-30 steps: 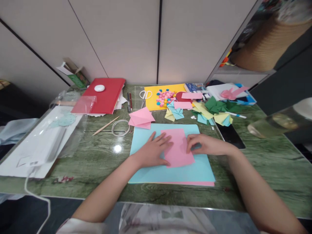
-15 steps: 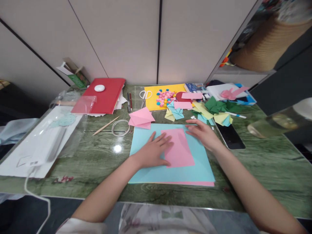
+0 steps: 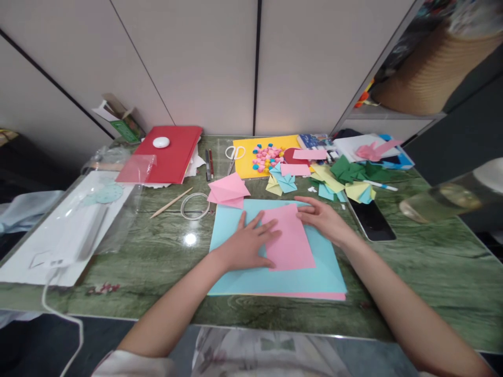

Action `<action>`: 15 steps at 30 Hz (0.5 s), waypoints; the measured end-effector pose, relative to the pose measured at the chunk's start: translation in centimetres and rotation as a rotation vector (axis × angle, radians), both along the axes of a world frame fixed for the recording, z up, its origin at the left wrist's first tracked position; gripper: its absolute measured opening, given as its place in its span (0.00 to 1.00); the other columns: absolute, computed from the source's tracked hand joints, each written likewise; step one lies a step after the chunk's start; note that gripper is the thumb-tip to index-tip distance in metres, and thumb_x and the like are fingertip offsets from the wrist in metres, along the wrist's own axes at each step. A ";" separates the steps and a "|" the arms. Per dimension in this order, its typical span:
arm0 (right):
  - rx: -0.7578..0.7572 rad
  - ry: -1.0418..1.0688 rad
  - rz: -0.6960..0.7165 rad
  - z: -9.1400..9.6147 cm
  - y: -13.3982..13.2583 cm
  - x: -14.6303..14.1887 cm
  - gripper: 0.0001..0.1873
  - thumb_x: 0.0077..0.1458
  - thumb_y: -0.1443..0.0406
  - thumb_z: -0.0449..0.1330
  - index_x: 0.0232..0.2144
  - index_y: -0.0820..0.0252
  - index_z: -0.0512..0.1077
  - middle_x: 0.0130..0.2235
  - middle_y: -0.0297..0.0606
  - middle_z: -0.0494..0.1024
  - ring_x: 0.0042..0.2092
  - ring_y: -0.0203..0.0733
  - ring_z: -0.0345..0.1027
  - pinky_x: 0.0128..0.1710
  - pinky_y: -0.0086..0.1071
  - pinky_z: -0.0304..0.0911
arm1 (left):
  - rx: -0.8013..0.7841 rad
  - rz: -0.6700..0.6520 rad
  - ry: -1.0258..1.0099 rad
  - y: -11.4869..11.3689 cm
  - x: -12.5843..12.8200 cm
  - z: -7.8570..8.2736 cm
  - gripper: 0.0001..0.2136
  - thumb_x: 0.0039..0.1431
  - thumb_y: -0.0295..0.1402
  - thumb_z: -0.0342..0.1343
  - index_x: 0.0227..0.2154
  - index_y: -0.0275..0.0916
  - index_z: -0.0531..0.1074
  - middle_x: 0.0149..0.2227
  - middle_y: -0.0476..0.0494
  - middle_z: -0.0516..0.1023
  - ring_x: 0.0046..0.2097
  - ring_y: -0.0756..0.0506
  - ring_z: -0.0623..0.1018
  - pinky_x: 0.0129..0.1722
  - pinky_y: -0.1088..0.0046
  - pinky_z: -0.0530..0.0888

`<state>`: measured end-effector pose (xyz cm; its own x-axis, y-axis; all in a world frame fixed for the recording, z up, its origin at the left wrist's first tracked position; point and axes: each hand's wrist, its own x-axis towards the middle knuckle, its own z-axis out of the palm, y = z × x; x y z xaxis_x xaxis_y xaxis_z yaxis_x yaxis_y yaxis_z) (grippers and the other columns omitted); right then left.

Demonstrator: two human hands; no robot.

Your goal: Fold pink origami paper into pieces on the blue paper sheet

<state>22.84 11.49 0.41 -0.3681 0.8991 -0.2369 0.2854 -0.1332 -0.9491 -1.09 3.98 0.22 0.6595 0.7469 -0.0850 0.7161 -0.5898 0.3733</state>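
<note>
A pink paper sheet (image 3: 291,241) lies slightly tilted on a light blue sheet (image 3: 275,277) in the middle of the green table. My left hand (image 3: 248,244) rests flat on the pink sheet's left edge, fingers spread. My right hand (image 3: 323,220) touches the pink sheet's upper right corner with fingers stretched out. A folded pink paper piece (image 3: 228,190) lies just beyond the blue sheet.
Behind are a yellow sheet (image 3: 245,162) with small coloured beads (image 3: 267,155), scissors (image 3: 233,154), folded paper shapes (image 3: 341,180), a red folder (image 3: 173,152), a tape ring (image 3: 194,205), a wooden stick (image 3: 171,202). A phone (image 3: 371,220) lies right, a plastic-wrapped white board (image 3: 66,230) left.
My right hand moved from the pink sheet's right edge up to its top right corner. The pink sheet has turned slightly. My left hand stayed in place.
</note>
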 end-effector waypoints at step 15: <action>0.840 -0.570 0.493 -1.7 -4.1 -1.2 0.28 0.61 0.68 0.46 0.62 0.53 0.49 0.62 0.39 0.58 0.63 0.43 0.49 0.58 0.45 0.55 | 0.065 0.120 -0.107 0.0 0.4 -0.3 0.44 0.40 0.57 0.59 0.56 0.37 0.53 0.64 0.26 0.48 0.65 0.36 0.47 0.59 0.42 0.40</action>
